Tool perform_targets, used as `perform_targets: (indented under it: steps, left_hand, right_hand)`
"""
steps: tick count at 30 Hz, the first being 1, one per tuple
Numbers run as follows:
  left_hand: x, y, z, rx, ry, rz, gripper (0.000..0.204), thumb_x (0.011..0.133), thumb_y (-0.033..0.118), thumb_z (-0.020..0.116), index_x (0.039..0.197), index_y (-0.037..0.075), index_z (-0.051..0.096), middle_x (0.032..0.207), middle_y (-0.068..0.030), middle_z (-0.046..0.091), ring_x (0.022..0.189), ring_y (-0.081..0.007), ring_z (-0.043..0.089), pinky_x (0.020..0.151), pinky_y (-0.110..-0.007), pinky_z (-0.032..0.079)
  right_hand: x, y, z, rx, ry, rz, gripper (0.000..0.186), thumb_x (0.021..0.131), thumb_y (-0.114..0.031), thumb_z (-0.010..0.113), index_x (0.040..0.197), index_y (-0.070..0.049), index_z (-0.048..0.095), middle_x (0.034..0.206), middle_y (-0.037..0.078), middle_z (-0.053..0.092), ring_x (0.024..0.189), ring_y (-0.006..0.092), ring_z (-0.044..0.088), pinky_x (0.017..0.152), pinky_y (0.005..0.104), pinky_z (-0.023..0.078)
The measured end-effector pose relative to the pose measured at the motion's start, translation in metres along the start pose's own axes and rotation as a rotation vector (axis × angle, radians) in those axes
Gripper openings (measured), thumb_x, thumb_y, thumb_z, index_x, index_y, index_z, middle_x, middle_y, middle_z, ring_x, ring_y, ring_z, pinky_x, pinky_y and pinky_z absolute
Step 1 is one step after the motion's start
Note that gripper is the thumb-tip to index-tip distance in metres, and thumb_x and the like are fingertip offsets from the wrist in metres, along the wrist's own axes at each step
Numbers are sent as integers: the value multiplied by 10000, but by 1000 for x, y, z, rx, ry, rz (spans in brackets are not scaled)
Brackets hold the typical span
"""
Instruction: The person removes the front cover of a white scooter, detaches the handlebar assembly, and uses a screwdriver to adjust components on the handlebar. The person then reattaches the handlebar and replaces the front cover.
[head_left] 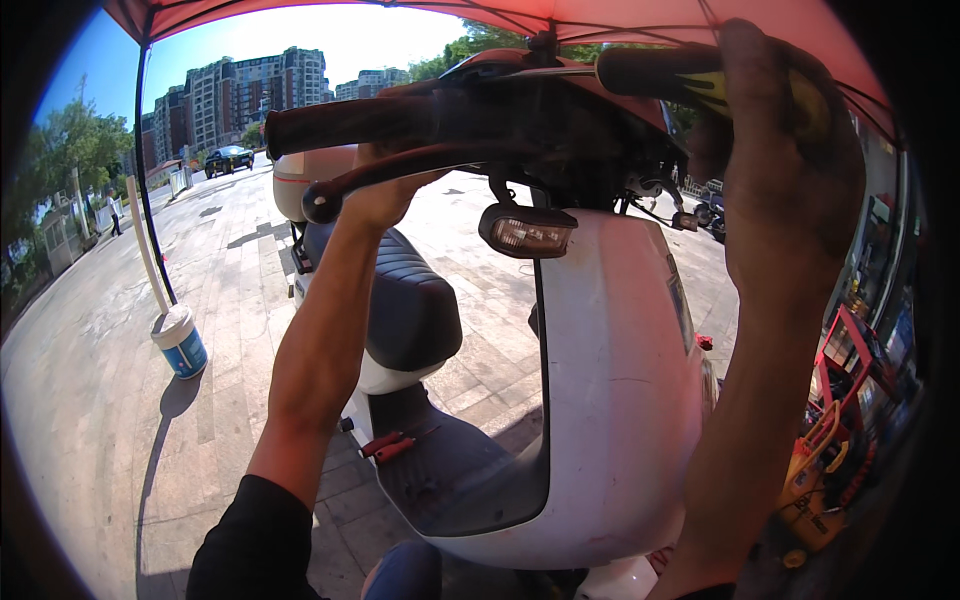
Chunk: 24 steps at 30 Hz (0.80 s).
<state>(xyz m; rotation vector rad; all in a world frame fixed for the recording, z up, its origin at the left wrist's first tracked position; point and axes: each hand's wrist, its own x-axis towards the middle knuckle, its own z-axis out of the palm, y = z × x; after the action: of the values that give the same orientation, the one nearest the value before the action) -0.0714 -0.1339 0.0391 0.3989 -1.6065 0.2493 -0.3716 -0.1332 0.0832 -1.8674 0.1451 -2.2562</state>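
Note:
A white electric scooter [610, 400] stands in front of me, its handlebar raised near my eye level. My right hand [790, 170] is wrapped round the black and yellow handle of a screwdriver [650, 78]. The thin shaft runs left to the dark top of the handlebar housing [560, 130]; shadow hides exactly where its tip sits. Behind the black handlebar grip [350, 125] and the brake lever [400, 165] is my left hand [390, 200], its fingers hidden by them. A turn signal lamp [525, 232] hangs below the housing beside loose wires [650, 195].
Two red-handled tools [390, 446] lie on the scooter's footboard [470, 490], in front of the black seat [410, 300]. At left, a bucket [180, 342] stands by a canopy pole [150, 200]. Yellow equipment [810, 500] and a red frame [845, 350] stand at right.

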Motion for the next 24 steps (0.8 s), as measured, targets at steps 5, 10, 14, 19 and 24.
perform_targets:
  steps: [5,10,14,19,24]
  left_hand:
    - [3,-4,-6,-117,-79,-63,324,763,-38,679,1049,22,538,924,-79,574,805,-142,581,726,-239,504]
    - [1,-3,1,-150,-42,-42,271,779,-36,676,1014,26,557,894,-81,582,778,-139,590,683,-228,509]
    - [-2,1,8,-31,43,-51,264,788,-18,690,1017,24,566,888,-86,588,780,-145,595,675,-226,509]
    - [0,-5,1,-173,-37,-31,305,804,-8,684,1078,17,552,895,-87,585,771,-138,585,660,-216,501]
    - [1,-13,-11,98,-71,84,325,804,-22,678,1098,9,542,902,-82,583,766,-128,576,648,-208,494]
  right_hand:
    - [5,-12,7,146,5,65,175,920,-219,603,930,-56,541,614,11,574,445,73,512,400,190,398]
    - [-5,-9,24,269,55,-194,169,921,-187,599,863,-46,527,594,-1,553,420,47,485,378,183,380]
    - [-3,-6,17,269,-9,-183,165,914,-180,597,855,-38,536,624,14,563,443,70,495,405,204,396]
    - [12,-4,3,144,-102,-57,177,914,-203,600,884,-34,556,655,19,579,466,75,502,425,208,400]
    - [17,-1,2,104,-122,-42,199,913,-226,603,912,-29,576,686,25,595,490,80,509,444,211,403]
